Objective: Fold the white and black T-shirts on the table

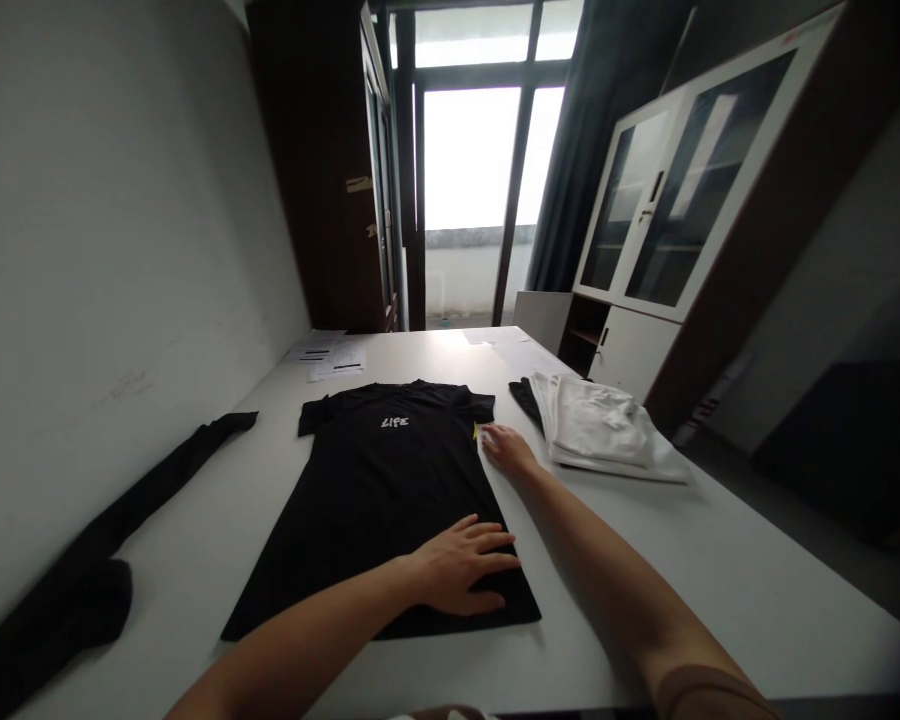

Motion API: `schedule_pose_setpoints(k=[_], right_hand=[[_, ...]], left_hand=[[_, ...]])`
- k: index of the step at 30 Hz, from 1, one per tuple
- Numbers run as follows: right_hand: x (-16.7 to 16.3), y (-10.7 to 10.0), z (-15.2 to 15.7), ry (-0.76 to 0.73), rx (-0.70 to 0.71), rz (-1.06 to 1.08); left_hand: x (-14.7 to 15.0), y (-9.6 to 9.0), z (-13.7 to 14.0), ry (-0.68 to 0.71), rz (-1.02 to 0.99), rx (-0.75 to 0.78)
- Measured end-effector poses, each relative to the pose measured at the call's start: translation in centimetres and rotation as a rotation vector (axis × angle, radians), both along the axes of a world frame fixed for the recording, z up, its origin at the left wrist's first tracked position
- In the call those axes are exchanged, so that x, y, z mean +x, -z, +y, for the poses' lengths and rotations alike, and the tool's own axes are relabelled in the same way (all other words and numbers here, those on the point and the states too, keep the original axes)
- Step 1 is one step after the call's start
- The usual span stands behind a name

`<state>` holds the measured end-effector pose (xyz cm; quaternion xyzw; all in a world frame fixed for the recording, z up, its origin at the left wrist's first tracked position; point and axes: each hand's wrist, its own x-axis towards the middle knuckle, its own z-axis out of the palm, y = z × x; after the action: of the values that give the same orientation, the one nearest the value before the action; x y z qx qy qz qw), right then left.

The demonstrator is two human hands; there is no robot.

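A black T-shirt (375,490) lies spread out on the white table, with small white lettering near its neck and its hem towards me. My left hand (461,565) rests flat on its lower right part, fingers spread and palm down. Farther up the right side, my right hand (508,450) is at the shirt's edge just below the sleeve. Its fingers are bent together beside a small yellow and white piece (476,431), too small to name. Whether the fingertips also pinch the cloth cannot be made out.
Right of the shirt lies a stack of folded white cloth (604,425) with black cloth under it. A dark crumpled garment (82,590) lies along the left wall. Printed papers (337,358) are at the table's far left. Cabinets (645,220) stand beyond the table.
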<state>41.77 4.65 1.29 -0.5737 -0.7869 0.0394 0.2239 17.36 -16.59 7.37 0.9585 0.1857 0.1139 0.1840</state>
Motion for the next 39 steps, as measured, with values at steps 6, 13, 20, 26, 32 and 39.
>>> schedule_pose_setpoints(k=[6, 13, 20, 26, 32, 39], right_hand=[[0.0, 0.0, -0.1, -0.004, 0.027, -0.010], [-0.1, 0.0, -0.1, -0.006, 0.041, -0.021], [-0.2, 0.0, 0.0, 0.003, 0.023, -0.030], [-0.1, 0.1, 0.2, 0.006, 0.026, -0.034], [-0.2, 0.1, 0.1, 0.012, 0.028, -0.025], [-0.4, -0.4, -0.3, 0.016, -0.004, -0.013]], left_hand=[[0.0, 0.2, 0.3, -0.009, -0.004, -0.016], [0.2, 0.4, 0.3, -0.014, -0.001, -0.005], [-0.7, -0.2, 1.6, -0.075, 0.006, 0.045], [-2.3, 0.6, 3.4, -0.263, 0.086, 0.027], [-1.6, 1.3, 2.8, -0.208, 0.122, 0.013], [-1.1, 0.9, 1.7, -0.171, 0.081, -0.015]])
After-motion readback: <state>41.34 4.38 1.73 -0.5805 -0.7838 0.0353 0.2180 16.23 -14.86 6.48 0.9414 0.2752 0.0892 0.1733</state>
